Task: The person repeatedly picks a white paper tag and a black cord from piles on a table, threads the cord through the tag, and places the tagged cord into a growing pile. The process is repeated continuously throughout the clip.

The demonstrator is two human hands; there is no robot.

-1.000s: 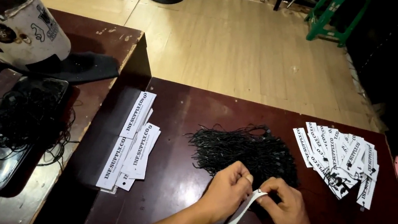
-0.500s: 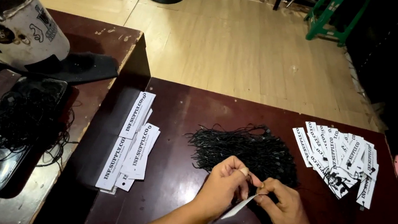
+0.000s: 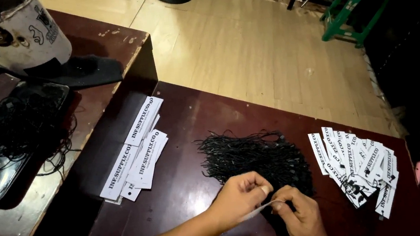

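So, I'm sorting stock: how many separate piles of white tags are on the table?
2: a stack of plain tags at left, a fanned pile of strung tags at right.

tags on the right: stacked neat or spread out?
Spread out: the white paper tags lie fanned and overlapping on the dark table, some with black strings attached.

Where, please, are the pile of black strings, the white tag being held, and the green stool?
pile of black strings point(image 3: 252, 158), head view, middle of the heap.
white tag point(image 3: 260, 210), head view, its strip between both hands.
green stool point(image 3: 361, 0), head view, its seat and leg.
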